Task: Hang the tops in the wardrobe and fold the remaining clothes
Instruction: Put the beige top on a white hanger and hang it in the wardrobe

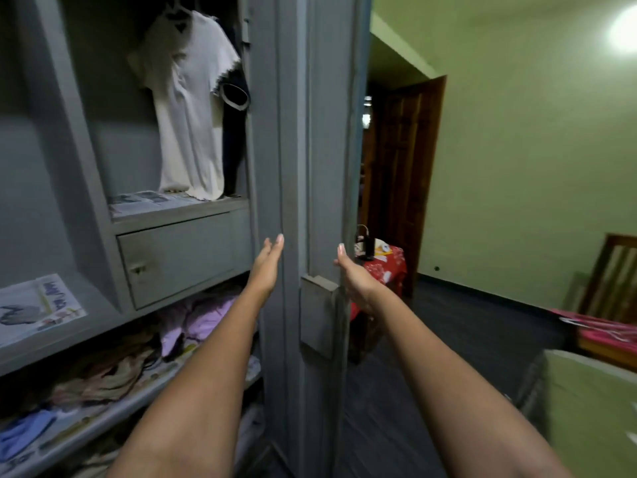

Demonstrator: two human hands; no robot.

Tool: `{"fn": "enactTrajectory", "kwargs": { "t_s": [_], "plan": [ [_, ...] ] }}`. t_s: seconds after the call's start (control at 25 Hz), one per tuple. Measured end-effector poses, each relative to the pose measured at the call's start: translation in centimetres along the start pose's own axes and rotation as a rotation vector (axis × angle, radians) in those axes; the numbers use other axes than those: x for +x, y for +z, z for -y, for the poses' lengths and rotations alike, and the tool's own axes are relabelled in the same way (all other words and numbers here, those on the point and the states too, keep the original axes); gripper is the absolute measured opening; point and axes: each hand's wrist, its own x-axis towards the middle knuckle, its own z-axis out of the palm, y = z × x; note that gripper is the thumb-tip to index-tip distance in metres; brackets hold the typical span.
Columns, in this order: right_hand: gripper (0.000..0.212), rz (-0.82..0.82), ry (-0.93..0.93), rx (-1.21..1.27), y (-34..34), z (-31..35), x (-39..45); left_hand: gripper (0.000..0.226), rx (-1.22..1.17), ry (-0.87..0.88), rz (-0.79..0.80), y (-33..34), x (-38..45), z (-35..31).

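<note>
Head view: the white top (pixel 188 108) hangs in the wardrobe (pixel 179 257), up high. The left hand (pixel 267 267) and right hand (pixel 355 274) are flat and hold nothing, by the door (pixel 327 150).

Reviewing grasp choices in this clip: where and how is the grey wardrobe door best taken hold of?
Probably by its free vertical edge, beside the lock plate. The wardrobe door stands edge-on between the left hand and right hand, both open, so fingers can wrap the narrow edge from the right.

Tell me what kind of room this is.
Most likely a bedroom at home: an open grey wardrobe with a white top hanging inside and folded clothes on its shelves, green walls, and a wooden door beyond.
</note>
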Motion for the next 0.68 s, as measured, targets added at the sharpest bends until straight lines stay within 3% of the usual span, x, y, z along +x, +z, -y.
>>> {"fn": "enactTrajectory", "kwargs": {
  "t_s": [0.24, 0.44, 0.48, 0.68],
  "plan": [
    [0.071, -0.36, 0.073, 0.004, -15.0, -2.4, -13.9, 0.064, -0.065, 0.011, 0.318, 13.4, -6.4, -2.7],
    [0.099, -0.638, 0.173, -0.01, -25.2, -4.8, -24.8, 0.072, -0.12, 0.011, 0.59, 23.1, -10.9, -5.1],
    [0.096, -0.688, 0.191, -0.004, -26.3, -5.1, -26.7, 0.072, -0.112, 0.008, 0.638, 24.6, -11.7, -5.4],
    [0.084, -0.748, 0.195, -0.004, -30.0, -5.8, -30.8, 0.069, -0.122, 0.025, 0.763, 29.5, -13.6, -6.3]
  ]
}}
